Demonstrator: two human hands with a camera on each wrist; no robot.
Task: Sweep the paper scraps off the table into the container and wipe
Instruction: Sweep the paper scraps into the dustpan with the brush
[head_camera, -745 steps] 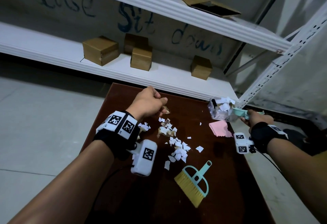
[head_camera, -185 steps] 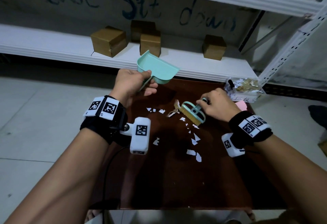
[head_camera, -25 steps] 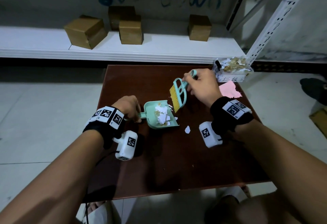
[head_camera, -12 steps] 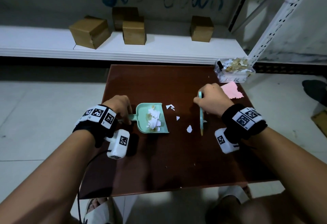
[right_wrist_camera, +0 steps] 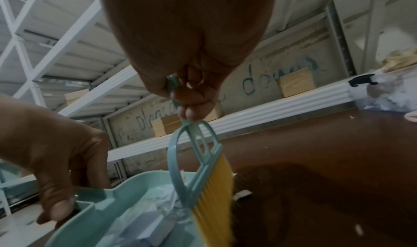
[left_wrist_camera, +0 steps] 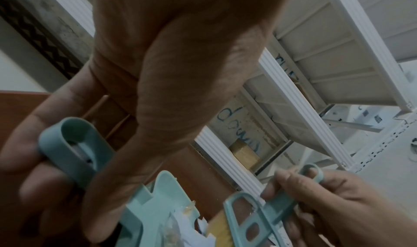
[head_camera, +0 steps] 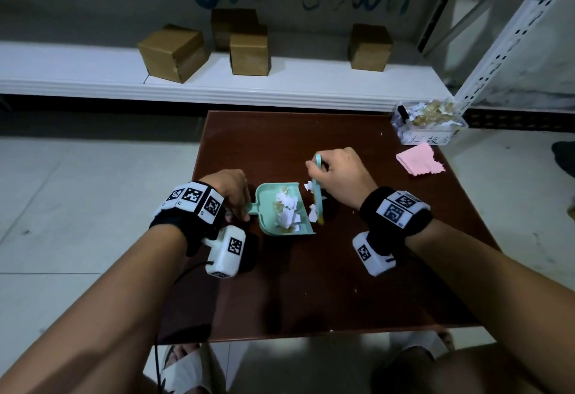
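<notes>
On the desk, head view: left hand (head_camera: pixel 228 189) grips the dustpan (head_camera: pixel 284 214) handle; right hand (head_camera: pixel 339 175) pinches the brush (head_camera: pixel 318 200), pushing paper scraps (head_camera: pixel 287 214) in at the pan's mouth.
Left wrist view: fingers curled round the pan's loop handle (left_wrist_camera: pixel 74 149).
Right wrist view: yellow bristles (right_wrist_camera: pixel 214 197) at the pan's edge.
Step, judged: last sweeping.
Next: empty pan into the far-corner container (head_camera: pixel 431 124), then wipe with the pink cloth (head_camera: pixel 420 160).

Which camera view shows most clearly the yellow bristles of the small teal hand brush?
The right wrist view: the yellow bristles of the teal hand brush fill the foreground at the teal plastic dustpan. The head view shows the brush edge-on; the left wrist view shows mostly its frame.
</notes>
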